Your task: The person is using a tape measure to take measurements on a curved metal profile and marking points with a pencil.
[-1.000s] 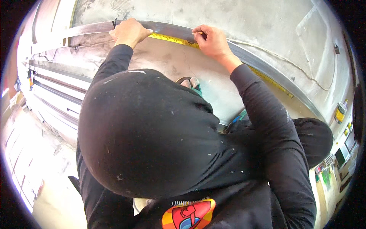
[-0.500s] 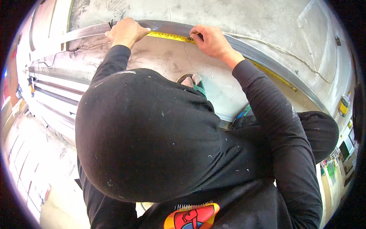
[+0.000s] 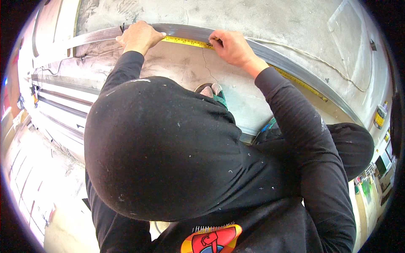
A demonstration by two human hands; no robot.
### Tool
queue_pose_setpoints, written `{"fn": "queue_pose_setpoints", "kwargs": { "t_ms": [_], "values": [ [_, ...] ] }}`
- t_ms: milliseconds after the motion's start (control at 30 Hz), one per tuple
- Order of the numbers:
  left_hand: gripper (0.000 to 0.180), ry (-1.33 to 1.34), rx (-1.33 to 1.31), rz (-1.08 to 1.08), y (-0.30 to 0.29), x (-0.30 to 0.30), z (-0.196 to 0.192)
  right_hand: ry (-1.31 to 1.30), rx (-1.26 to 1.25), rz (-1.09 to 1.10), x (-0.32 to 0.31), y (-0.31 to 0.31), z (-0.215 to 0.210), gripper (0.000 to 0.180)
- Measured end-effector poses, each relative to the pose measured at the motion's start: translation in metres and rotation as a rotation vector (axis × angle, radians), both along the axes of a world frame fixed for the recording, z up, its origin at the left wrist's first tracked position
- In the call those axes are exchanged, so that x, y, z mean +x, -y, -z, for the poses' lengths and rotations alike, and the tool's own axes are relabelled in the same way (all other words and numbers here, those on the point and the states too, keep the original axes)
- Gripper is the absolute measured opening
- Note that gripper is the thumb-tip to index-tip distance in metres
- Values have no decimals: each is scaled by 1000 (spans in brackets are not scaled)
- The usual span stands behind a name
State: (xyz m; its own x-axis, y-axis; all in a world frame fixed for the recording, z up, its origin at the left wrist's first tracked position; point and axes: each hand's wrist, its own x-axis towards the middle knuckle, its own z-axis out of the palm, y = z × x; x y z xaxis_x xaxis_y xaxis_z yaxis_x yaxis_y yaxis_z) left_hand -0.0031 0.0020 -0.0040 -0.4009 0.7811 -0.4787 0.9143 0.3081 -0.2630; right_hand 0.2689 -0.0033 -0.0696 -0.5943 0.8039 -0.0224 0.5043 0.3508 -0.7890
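Scuffed, cracked grey floor (image 3: pixel 261 17) extends on both sides of a long metal bar (image 3: pixel 185 31). Beyond the bar lies a pale cord (image 3: pixel 292 49); near its right end is a yellow-labelled container (image 3: pixel 380 117); left and nearer than it lie more long rails (image 3: pixel 66 96). On its near side, a bent black-clad leg (image 3: pixel 160 147) blocks much of the view. Yellow tape measure (image 3: pixel 184 41) runs along the bar's near edge. Left hand (image 3: pixel 140 36) grips over the bar, thumb tip at the tape. Right hand (image 3: pixel 231 47) is curled at the bar, thumb and forefinger together; what they pinch cannot be told.
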Motion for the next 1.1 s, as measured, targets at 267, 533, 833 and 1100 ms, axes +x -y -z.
{"fn": "queue_pose_setpoints", "kwargs": {
  "t_ms": [267,533,833,1100],
  "values": [
    [67,15,-19,-5,0,1,-2,-2,301,270,-5,-5,0,12],
    [66,5,-14,-17,-3,0,2,-52,-33,104,11,-2,1,11],
    [66,1,-9,-18,-3,0,3,-31,-6,18,10,1,0,12],
    [64,-2,-13,-19,-3,0,3,-3,13,5,9,2,0,13]
  ]
}}
